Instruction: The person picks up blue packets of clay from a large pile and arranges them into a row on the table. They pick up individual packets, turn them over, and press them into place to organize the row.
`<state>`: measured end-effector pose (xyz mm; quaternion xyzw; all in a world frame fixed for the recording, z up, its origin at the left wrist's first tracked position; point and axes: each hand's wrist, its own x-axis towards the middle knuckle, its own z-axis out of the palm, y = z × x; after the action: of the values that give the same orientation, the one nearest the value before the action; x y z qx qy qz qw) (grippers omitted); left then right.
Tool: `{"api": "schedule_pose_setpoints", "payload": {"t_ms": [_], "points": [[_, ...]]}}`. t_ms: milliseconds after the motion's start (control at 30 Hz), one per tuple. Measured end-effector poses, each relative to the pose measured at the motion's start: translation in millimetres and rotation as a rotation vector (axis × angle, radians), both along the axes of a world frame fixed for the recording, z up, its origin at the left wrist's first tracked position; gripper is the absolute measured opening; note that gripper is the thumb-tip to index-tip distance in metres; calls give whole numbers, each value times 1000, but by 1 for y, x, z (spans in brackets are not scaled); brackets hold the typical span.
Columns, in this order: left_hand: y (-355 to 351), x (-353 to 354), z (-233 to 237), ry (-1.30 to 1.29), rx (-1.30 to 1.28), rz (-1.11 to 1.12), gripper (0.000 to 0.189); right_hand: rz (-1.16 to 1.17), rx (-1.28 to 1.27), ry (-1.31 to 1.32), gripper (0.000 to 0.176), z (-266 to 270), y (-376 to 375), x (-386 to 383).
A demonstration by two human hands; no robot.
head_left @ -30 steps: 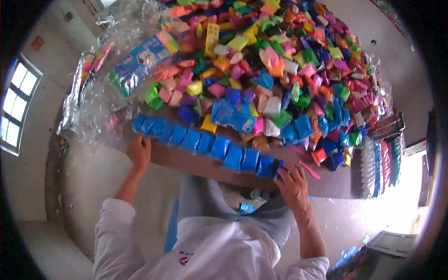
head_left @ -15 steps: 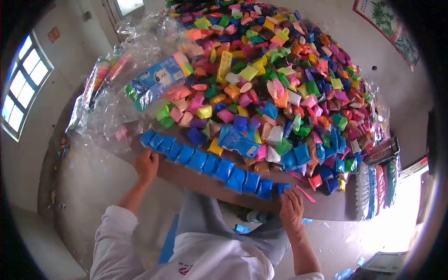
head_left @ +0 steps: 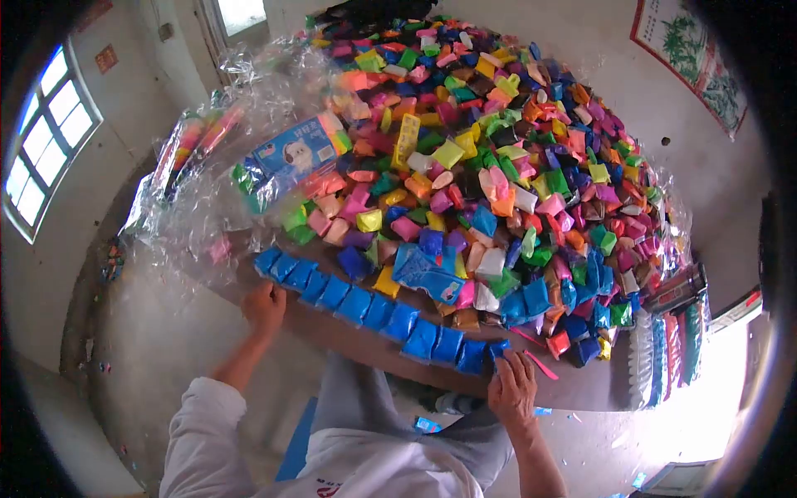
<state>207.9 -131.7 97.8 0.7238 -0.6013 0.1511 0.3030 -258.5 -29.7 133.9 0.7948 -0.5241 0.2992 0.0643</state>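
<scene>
We see a row of blue packets [head_left: 354, 306] lying on the brown bench [head_left: 594, 383], slanting from left of the frame's centre down to the lower middle, side by side near the bench's front edge. At the row's right end, in the lower middle of the frame, our right hand [head_left: 513, 388] has its fingertips against the last packet [head_left: 497, 349]; we cannot tell whether its grip pinches that packet or only presses on it. Our left hand [head_left: 264, 309] is at the bench edge, left of centre, just below the row's other end, its fingers curled in; whether this grip holds anything we cannot tell. Behind the row, a large heap of small coloured packets [head_left: 531, 199] fills the upper middle and right, with a blue printed wrapper [head_left: 427, 272] at its near side. Just right of our right hand we see a thin pink strip [head_left: 541, 365] on the bench. At upper left, crumpled clear plastic [head_left: 187, 203] spreads around a blue printed pack [head_left: 295, 156] that shows a white dog. Toward the lower right corner of the bench, white, blue, red and green packet strips [head_left: 662, 357] stand side by side, with a dark box [head_left: 677, 289] just above them.
</scene>
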Motion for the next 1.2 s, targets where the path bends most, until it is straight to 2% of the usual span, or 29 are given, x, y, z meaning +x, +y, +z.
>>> {"api": "schedule_pose_setpoints", "payload": {"t_ms": [233, 467, 533, 767, 933, 1200], "points": [[1, -2, 0, -32, 53, 70, 20, -31, 97, -34, 32, -3, -1, 0], [1, 3, -9, -54, 54, 78, 19, -22, 45, 48, 34, -5, -2, -2], [0, 4, -9, 23, 64, 52, 19, -28, 62, 47, 32, -4, -2, -3], [3, -1, -5, 27, 4, 36, 18, -44, 32, 11, 29, 1, -1, 1], [3, 3, -8, -8, 63, 38, 15, -17, 7, 20, 27, -1, -4, -2], [5, 1, -8, -27, 42, 32, 14, -55, -2, -10, 31, -10, 0, -7]]}}
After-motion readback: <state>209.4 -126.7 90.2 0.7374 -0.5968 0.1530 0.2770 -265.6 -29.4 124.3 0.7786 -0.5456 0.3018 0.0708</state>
